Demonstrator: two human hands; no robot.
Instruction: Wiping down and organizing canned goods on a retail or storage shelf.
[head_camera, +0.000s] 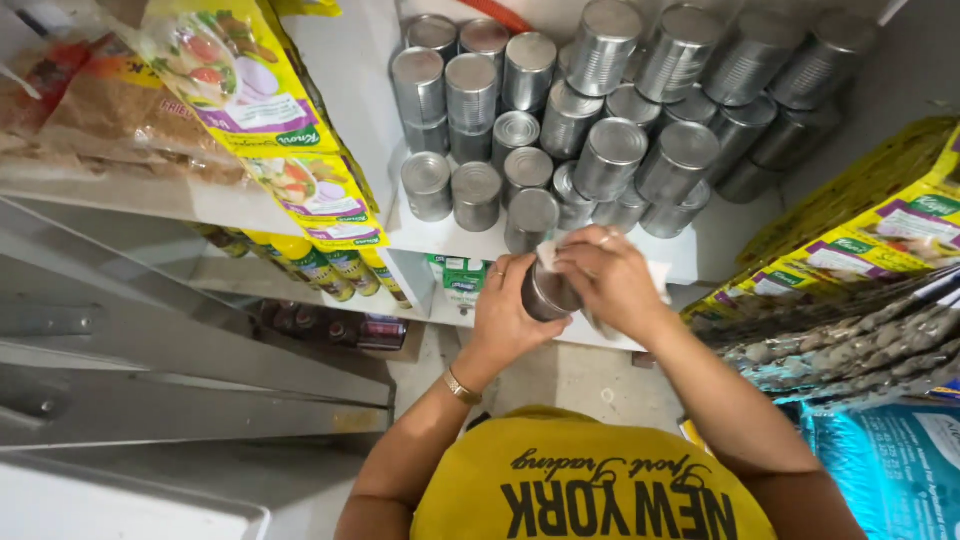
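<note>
My left hand (503, 312) grips a bare silver tin can (546, 297) from the left side, just in front of the white shelf (440, 238). My right hand (612, 277) lies over the can's top and right side, pressing a small white piece of paper or cloth (547, 256) against it. Both hands are at the middle of the head view. Right behind them, on the shelf, stand stacked rows of unlabelled silver cans (575, 110). The can in my hands is partly hidden by my fingers.
Yellow sachet packs (262, 110) hang at upper left over a shelf of brown bags (100, 115). Small yellow jars (320, 268) line a lower shelf. Yellow cartons (880, 230), stacked packets (850, 340) and a blue bag (890, 460) crowd the right. Grey metal rails (150, 360) lie at left.
</note>
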